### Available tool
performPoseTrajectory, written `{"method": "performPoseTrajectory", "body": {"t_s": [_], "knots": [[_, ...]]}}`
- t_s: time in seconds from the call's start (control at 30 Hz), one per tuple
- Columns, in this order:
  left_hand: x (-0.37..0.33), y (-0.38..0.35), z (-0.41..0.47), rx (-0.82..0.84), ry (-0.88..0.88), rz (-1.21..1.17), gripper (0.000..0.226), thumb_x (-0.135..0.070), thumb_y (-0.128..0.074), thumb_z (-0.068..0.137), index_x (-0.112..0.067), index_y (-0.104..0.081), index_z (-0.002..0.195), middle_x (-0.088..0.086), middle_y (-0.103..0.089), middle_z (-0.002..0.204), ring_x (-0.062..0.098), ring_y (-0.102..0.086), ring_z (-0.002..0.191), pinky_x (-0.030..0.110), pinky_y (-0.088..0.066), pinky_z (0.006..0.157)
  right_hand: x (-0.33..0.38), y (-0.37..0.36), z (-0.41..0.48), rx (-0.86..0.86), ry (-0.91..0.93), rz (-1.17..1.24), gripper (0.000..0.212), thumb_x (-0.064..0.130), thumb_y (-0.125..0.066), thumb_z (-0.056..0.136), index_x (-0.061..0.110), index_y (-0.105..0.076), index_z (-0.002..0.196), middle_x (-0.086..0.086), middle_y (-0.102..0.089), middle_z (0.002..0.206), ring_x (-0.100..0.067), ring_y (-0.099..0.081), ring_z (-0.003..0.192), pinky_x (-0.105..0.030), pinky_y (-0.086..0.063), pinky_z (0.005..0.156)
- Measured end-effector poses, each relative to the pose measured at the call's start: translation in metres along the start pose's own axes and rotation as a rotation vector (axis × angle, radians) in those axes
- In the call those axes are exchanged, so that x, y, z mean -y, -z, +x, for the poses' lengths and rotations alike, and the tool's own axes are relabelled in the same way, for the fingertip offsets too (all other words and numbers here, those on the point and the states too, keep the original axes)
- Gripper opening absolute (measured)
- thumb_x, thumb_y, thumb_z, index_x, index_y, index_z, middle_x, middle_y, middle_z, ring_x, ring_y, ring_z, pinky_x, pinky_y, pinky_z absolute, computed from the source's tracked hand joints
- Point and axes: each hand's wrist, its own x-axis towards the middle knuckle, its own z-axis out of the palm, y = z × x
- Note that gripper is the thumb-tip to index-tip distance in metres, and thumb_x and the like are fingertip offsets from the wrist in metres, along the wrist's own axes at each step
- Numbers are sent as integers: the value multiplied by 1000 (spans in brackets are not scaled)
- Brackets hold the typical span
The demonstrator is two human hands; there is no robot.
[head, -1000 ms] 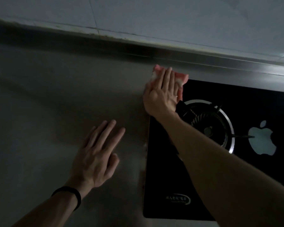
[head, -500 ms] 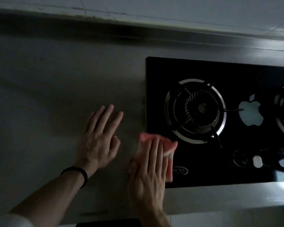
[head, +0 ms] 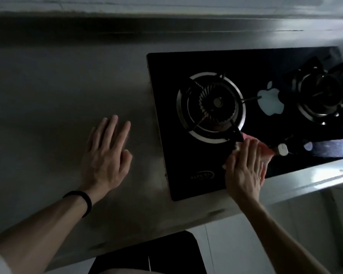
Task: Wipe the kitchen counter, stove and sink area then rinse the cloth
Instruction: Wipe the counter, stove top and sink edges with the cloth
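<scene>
Pink cloth lies pressed flat under the right hand, its grip wide with straight fingers, on the black glass stove at five o'clock from the left burner, just beside the white knob. The left hand rests spread, holding nothing, on the steel worktop at the stove's nine o'clock. Wiping the stove looks to be the step in hand, and the next stroke calls for working round the knob; half a second ago the cloth straddled the stove's left edge, so it has slid rightward while the left hand stayed.
</scene>
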Motion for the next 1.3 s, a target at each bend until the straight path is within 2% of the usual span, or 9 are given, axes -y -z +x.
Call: {"method": "performPoseTrajectory", "body": {"t_s": [0.13,0.27,0.4,0.53,0.67,0.8,0.97,1.17,1.3], "knots": [[2,-1,1,-4,-3,-6,71,-32,-42,95,-21,-32,164,13,-21,173,38,-20,159,58,-19,128,32,-13,-25,-8,-73,44,66,44,-19,108,24,-1,168,-3,9,176,-22,13,162,-48,6,131],[-7,3,4,36,23,30,72,-34,-42,93,-16,-33,163,17,-22,172,43,-20,157,60,-18,127,72,-40,-116,82,415,51,68,29,-34,107,17,-6,168,-7,0,176,-27,4,163,-45,12,130],[-25,8,11,63,48,49,75,-36,-40,93,-12,-30,163,19,-20,172,45,-19,157,60,-15,128,78,-40,-142,196,490,124,62,44,-22,111,23,-7,168,1,0,177,-19,1,163,-40,0,129],[-48,4,27,38,83,-1,74,-30,-42,94,-15,-27,165,19,-18,173,42,-19,158,59,-16,129,40,-23,-103,135,339,4,79,32,-52,103,17,-8,167,-6,2,175,-22,10,162,-46,7,131],[-67,-6,45,-9,295,-62,70,-24,-47,99,-17,-26,165,18,-16,173,42,-18,158,61,-15,128,1,12,-42,115,40,12,64,37,-19,111,19,11,165,-4,21,173,-15,28,157,-38,21,126],[-79,-19,47,-40,350,-30,70,-31,-38,97,-21,-27,165,18,-14,174,45,-17,157,64,-12,127,-9,34,0,187,168,10,65,32,-17,112,17,19,164,-6,27,171,-16,31,156,-25,33,114],[-85,-30,49,-97,367,73,71,-29,-38,96,-25,-25,165,19,-16,173,46,-19,156,64,-14,126,-8,51,63,322,232,1,73,40,-20,107,16,17,164,-9,29,170,-24,27,157,-49,12,129],[-88,-36,50,-127,402,98,71,-29,-37,96,-28,-26,165,15,-16,173,42,-18,157,61,-13,128,-7,72,141,378,361,25,83,36,-45,107,22,11,166,-7,27,171,-25,26,158,-40,24,117],[-92,-34,52,-149,416,89,69,-29,-37,95,-27,-30,164,17,-20,172,42,-19,157,62,-17,127,-5,80,194,369,502,-61,85,33,-48,104,26,9,167,-7,23,172,-25,23,159,-53,17,125]]}}
